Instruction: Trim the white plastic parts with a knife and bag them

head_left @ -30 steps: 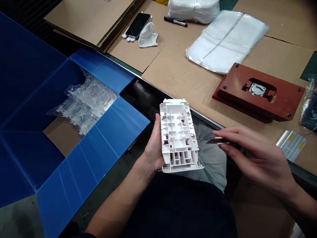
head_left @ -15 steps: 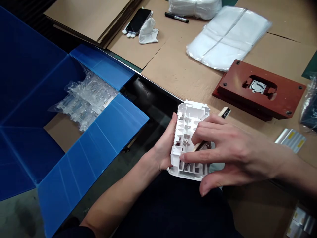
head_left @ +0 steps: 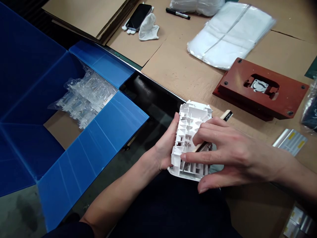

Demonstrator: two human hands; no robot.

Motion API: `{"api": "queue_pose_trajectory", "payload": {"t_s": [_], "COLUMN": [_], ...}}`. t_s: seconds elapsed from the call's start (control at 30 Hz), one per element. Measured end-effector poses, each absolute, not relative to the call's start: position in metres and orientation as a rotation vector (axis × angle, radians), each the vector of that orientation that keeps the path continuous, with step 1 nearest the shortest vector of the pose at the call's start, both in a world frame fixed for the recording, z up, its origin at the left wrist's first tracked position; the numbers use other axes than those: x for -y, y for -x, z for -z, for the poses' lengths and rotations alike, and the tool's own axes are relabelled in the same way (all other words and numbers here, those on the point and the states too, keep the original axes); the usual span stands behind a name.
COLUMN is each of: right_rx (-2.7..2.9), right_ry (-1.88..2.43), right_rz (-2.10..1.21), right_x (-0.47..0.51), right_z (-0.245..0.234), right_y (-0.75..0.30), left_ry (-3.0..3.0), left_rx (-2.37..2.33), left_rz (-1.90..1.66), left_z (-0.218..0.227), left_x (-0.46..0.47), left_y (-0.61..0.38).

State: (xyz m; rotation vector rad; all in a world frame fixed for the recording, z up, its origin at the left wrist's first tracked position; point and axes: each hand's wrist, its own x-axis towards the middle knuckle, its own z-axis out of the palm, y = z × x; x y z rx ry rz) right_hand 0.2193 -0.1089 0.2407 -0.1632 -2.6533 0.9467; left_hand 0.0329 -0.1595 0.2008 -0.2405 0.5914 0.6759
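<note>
My left hand (head_left: 165, 148) is closed round the left side of a white plastic housing (head_left: 189, 125), holding it tilted with its ribbed inner side facing up. Over the housing's right side is my right hand (head_left: 223, 148), which grips a slim tool with a pale wooden handle (head_left: 226, 115) between its fingers. That handle sticks out behind the knuckles and has a dark printed mark near its end. Its working tip points down toward the lower ribs and is hard to make out. My right index finger touches the housing, while the thumb extends near its lower edge.
A blue box (head_left: 99, 135) with bagged clear parts (head_left: 86, 96) stands open at left. On the cardboard-covered table lie a red-brown fixture (head_left: 262, 89), plastic bags (head_left: 230, 36), a marker (head_left: 177, 14), a phone (head_left: 138, 17), a white glove (head_left: 149, 28) and silver pieces (head_left: 291, 142).
The view has shifted slightly. The housing and both hands stay nearly in place; my right thumb has moved slightly up and left.
</note>
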Motion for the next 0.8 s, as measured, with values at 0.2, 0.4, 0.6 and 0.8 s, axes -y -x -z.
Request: {"api": "queue_pose_trajectory", "payload": {"t_s": [0.2,0.4,0.6,0.8], "right_rx": [2.63,2.605,2.529,1.972], "right_ry": [0.156,0.141,0.29,1.161], "right_rz": [-0.919,-0.92,-0.983,-1.262], "right_x": [0.11,0.11,0.103,0.125], "right_z": [-0.236,-0.234,-0.237,-0.207], "right_y": [-0.219,-0.215,-0.225,-0.203], "left_ry": [0.241,0.239,0.206,0.097], "left_rx": [-0.603,-0.573,-0.545,-0.807], "left_rz": [-0.666,-0.619,-0.745,-1.019], "left_z": [-0.201,-0.196,-0.195,-0.192], "left_x": [0.16,0.161,0.159,0.155], "left_y": [-0.031,-0.028,-0.024,-0.026]}}
